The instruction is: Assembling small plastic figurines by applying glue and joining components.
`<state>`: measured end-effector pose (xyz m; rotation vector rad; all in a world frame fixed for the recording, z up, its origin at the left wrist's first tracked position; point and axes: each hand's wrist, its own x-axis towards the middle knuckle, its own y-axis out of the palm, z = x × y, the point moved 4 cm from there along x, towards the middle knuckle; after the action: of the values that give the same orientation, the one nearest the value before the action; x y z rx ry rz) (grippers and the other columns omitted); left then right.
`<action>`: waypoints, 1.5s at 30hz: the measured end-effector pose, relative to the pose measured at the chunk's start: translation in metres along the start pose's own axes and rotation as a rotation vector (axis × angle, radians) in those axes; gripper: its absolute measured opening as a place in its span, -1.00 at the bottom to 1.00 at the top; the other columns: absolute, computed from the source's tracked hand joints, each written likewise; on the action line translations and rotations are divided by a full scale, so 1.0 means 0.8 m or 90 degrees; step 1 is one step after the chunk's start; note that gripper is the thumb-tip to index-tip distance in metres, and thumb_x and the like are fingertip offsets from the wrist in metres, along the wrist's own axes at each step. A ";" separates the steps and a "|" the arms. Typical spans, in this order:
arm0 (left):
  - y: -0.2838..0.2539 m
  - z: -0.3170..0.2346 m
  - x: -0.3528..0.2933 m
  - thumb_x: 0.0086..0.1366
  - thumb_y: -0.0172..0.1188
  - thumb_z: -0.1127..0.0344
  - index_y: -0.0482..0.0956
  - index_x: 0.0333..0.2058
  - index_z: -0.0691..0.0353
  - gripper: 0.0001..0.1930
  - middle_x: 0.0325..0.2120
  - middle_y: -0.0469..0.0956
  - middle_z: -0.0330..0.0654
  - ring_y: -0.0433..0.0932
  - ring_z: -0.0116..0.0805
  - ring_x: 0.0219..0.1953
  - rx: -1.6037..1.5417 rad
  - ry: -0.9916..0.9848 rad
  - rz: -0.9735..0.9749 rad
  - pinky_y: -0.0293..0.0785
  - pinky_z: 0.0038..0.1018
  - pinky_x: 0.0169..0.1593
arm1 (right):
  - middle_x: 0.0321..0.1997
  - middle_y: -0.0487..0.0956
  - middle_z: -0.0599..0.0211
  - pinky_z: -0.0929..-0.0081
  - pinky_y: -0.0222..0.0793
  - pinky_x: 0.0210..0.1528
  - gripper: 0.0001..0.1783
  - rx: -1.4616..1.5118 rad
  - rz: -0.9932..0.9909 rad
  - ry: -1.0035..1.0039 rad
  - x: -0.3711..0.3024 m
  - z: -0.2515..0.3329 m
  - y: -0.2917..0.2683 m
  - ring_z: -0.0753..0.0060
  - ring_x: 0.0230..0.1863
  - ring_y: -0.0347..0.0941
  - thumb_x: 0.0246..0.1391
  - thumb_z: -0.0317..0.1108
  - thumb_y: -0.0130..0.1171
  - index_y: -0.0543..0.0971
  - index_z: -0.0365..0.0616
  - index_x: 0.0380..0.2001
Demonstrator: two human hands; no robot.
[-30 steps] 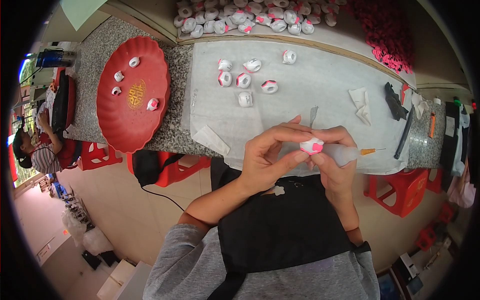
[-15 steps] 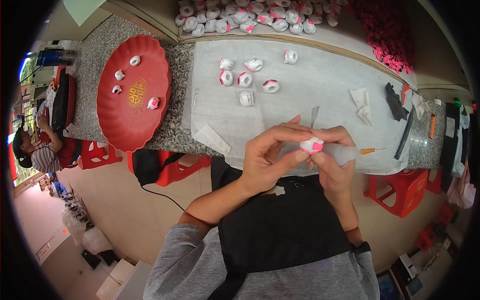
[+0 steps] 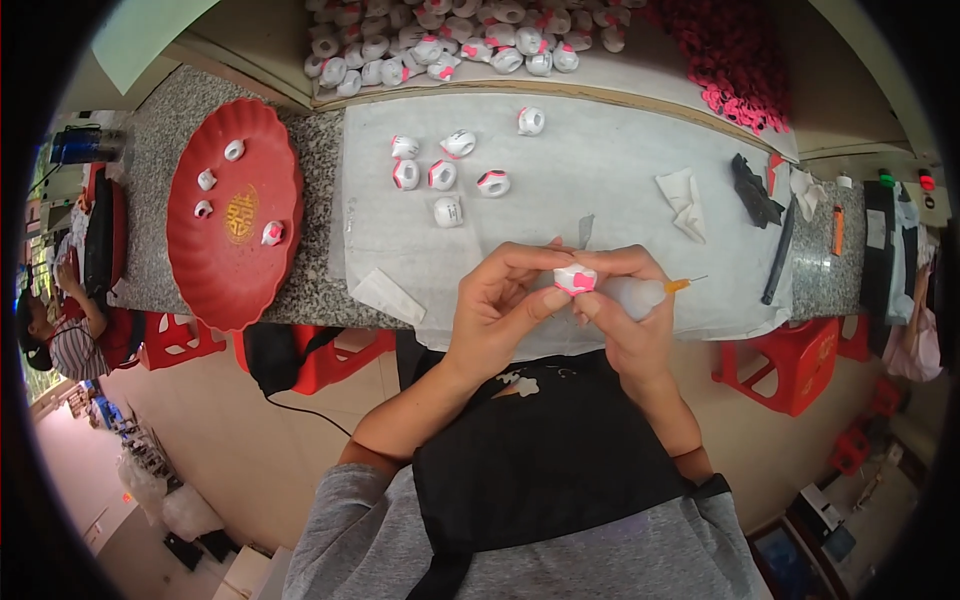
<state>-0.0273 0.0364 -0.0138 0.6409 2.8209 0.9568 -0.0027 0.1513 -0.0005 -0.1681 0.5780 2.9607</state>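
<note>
A small white toy head (image 3: 567,273) with a pink bow (image 3: 583,282) is pinched between the fingertips of both my hands, above the near part of the white sheet (image 3: 560,200). My left hand (image 3: 503,307) grips its left side with thumb and fingers. On its right side are the fingertips of my right hand (image 3: 640,335), which also keeps a translucent squeeze bottle (image 3: 641,296) with an orange needle tip (image 3: 679,286) tucked in it. The needle points right. Beyond my hands, several similar white heads (image 3: 442,174) stand on the sheet, some with pink edges around a dark opening.
To the left is a red scalloped tray (image 3: 188,255) holding several white heads. White heads (image 3: 430,50) and pink pieces (image 3: 735,100) are piled at the back. Crumpled paper (image 3: 683,205), black cloth (image 3: 755,190) and a dark stick (image 3: 779,260) lie right. Another person (image 3: 75,335) sits far left.
The view has shifted, so the table appears farther left and slightly lower. Both my hands still pinch the white head, and the bottle stays in my right hand.
</note>
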 end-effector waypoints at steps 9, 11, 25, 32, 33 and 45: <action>0.000 0.004 0.005 0.01 0.04 0.50 0.29 -0.30 0.28 -0.77 -0.26 0.37 0.00 0.34 -0.31 -0.16 -0.048 -0.054 -0.018 0.18 -0.40 -0.05 | -0.45 0.40 0.35 0.69 0.19 -0.46 -0.67 -0.529 -0.144 -0.179 0.022 0.055 -0.060 0.58 -0.45 0.29 -0.31 -0.56 0.06 0.44 -0.24 -0.31; -0.001 0.006 0.006 0.01 0.04 0.50 0.29 -0.30 0.28 -0.77 -0.26 0.37 0.00 0.34 -0.31 -0.16 -0.050 -0.055 -0.023 0.18 -0.41 -0.05 | -0.47 0.39 0.31 0.61 0.19 -0.36 -0.74 -0.792 -0.151 -0.270 0.030 0.067 -0.076 0.49 -0.40 0.29 -0.28 -0.54 0.07 0.44 -0.23 -0.37; -0.003 -0.001 -0.001 0.00 0.03 0.60 0.29 -0.24 0.38 -0.72 -0.30 0.37 -0.11 0.33 -0.43 -0.19 -0.035 -0.017 -0.083 0.26 -0.58 -0.14 | -0.60 0.41 0.22 0.62 0.21 -0.59 -0.76 -0.611 0.032 -0.486 0.003 0.054 0.010 0.38 -0.60 0.31 -0.46 -0.67 0.15 0.46 -0.26 -0.55; -0.003 -0.001 -0.007 -0.01 0.04 0.60 0.32 -0.26 0.39 -0.73 -0.28 0.37 -0.10 0.33 -0.43 -0.18 0.037 -0.027 -0.120 0.24 -0.56 -0.10 | -0.58 0.42 0.24 0.62 0.23 -0.61 -0.75 -0.656 0.033 -0.540 -0.001 0.047 0.019 0.36 -0.61 0.34 -0.46 -0.65 0.16 0.45 -0.24 -0.54; -0.003 -0.002 -0.007 -0.01 0.04 0.60 0.32 -0.27 0.40 -0.74 -0.27 0.37 -0.09 0.33 -0.42 -0.17 0.051 -0.005 -0.128 0.23 -0.55 -0.08 | -0.57 0.42 0.24 0.62 0.24 -0.59 -0.76 -0.660 0.030 -0.516 -0.001 0.047 0.020 0.35 -0.60 0.34 -0.46 -0.65 0.16 0.44 -0.25 -0.56; -0.009 -0.011 0.002 0.03 0.01 0.54 0.29 -0.25 0.35 -0.75 -0.27 0.38 -0.05 0.36 -0.36 -0.18 0.010 0.001 -0.106 0.22 -0.48 -0.08 | -0.47 0.38 0.33 0.72 0.14 -0.48 -0.77 -0.681 -0.317 -0.262 0.001 0.078 -0.063 0.56 -0.57 0.22 -0.36 -0.61 0.15 0.42 -0.24 -0.49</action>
<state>-0.0329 0.0268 -0.0109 0.3980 2.8311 0.9060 -0.0018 0.2214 0.0388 0.1832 -0.9620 2.3683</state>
